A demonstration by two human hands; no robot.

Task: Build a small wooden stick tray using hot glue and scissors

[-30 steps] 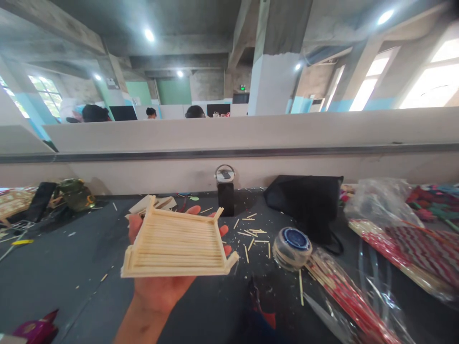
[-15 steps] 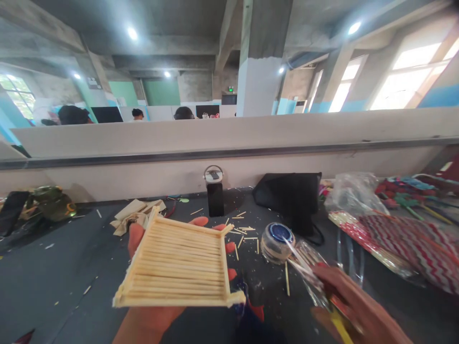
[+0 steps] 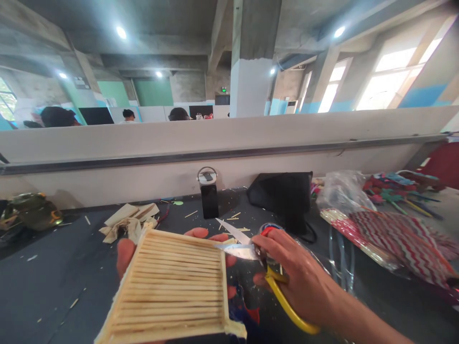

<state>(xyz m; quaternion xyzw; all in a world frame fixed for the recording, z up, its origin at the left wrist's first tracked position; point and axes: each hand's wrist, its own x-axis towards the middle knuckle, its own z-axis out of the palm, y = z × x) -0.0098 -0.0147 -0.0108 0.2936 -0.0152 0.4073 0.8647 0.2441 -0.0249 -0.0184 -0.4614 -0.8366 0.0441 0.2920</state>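
My left hand (image 3: 125, 253) is closed around a panel of thin wooden sticks (image 3: 175, 282) from beneath, with fingertips showing along its far and right edges. The panel has parallel sticks inside a stick frame, with short ends jutting out at the corners. My right hand (image 3: 290, 267) grips yellow-handled scissors (image 3: 244, 243). The scissor blades are spread and point left at the panel's far right corner; the lower blade overlaps that corner. A round clear jar (image 3: 269, 228) stands behind my right hand, mostly hidden by it.
Short stick pieces (image 3: 191, 213) lie scattered on the dark table. Behind them a phone (image 3: 209, 200) leans on a round device. A black pouch (image 3: 283, 196) stands at the back, folded cloth (image 3: 129, 220) lies left, and a striped wrapped bundle (image 3: 390, 239) lies right. A low partition (image 3: 161, 177) borders the table.
My right hand has brought the scissors from the right, beside the jar, to the panel's far right corner, blades now spread. The panel has come lower and closer.
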